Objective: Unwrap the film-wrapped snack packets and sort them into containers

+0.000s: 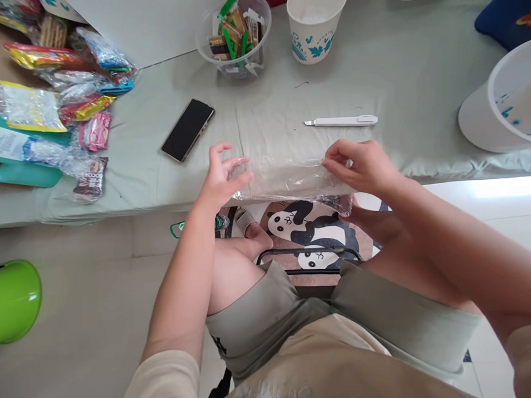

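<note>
While I hold the clear plastic bag (291, 183) stretched just above the table edge (117, 195), I judge this the spreading-out step. My right hand (360, 164) pinches its right rim between thumb and fingers. My left hand (223, 177) has its fingers spread, only the tips touching the left end. Next calls for a firmer left pinch (the film looks slippery). The phone (187, 130), white cutter (341, 121) and snack packets (70, 101) lie apart from it, blocking nothing.
</note>
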Demonstrator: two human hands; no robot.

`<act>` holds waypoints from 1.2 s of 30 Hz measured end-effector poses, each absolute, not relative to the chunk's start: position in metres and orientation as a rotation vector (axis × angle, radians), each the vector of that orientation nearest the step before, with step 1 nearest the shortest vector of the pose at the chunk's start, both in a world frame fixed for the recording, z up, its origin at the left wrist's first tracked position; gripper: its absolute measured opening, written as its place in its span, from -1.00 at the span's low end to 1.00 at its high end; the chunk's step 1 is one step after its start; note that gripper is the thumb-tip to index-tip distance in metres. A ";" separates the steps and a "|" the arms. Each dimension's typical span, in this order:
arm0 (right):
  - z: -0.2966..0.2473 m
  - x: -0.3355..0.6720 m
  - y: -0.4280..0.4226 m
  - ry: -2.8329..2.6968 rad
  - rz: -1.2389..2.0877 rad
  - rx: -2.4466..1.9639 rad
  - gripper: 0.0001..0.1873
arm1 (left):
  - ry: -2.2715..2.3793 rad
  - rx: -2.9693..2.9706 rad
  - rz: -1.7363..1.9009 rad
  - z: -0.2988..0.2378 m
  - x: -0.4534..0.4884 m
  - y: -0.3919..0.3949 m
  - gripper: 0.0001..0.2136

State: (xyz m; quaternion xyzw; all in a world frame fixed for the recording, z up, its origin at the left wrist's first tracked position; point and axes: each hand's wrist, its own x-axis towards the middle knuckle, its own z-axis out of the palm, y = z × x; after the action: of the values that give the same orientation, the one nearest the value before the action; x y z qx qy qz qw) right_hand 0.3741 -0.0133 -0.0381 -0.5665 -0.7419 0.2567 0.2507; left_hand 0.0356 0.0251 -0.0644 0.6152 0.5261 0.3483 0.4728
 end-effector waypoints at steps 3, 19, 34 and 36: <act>-0.029 0.375 0.002 -1.934 0.781 -1.529 -0.89 | 1.249 1.356 0.864 -0.060 0.054 0.051 -0.28; -0.031 0.391 0.014 -1.757 0.782 -1.816 -0.90 | 1.335 1.059 0.829 -0.049 0.065 0.080 -0.38; -0.022 0.385 0.035 -1.737 0.874 -1.413 -0.46 | 1.011 0.952 1.113 -0.037 0.090 0.086 -0.36; -0.025 0.368 0.051 -1.707 1.126 -1.332 -0.18 | 0.992 0.940 1.078 -0.033 0.092 0.084 -0.36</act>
State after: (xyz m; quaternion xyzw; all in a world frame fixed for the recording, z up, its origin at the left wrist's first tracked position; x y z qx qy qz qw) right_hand 0.3680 0.0512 -0.0247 -0.5126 -0.6570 0.4334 0.3432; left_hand 0.0916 0.0839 -0.0328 0.4129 0.4357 0.4734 0.6447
